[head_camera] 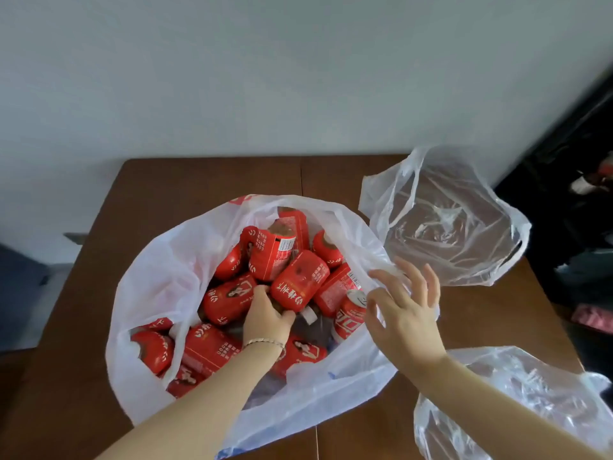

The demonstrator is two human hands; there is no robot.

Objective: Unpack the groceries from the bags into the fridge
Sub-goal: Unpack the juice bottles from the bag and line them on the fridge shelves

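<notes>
On the brown table stands a large white bag, wide open and full; the fridge is not in view. Beside it, to the right, lie two clear bags, which look empty and collapsed.

The thin film of the white bag is soft and gives no support, so I judge that lifting it whole by the handles may stretch or tear it under such a load. It is better to take the goods out one by one.

Inside lie the red-labelled bottles, piled across each other in all directions, and one red can near the right rim. The bottles are probably heavy with liquid, stiff enough to squeeze, and smooth on the label. A hold round the middle of the body looks safest. When one comes out, its neighbours may roll.

The left hand reaches into the pile, its fingers curled round one of the bottles. Which one exactly is hidden under the hand. The right hand has spread, straight fingers and presses the bag's right rim outward, gripping nothing.
</notes>
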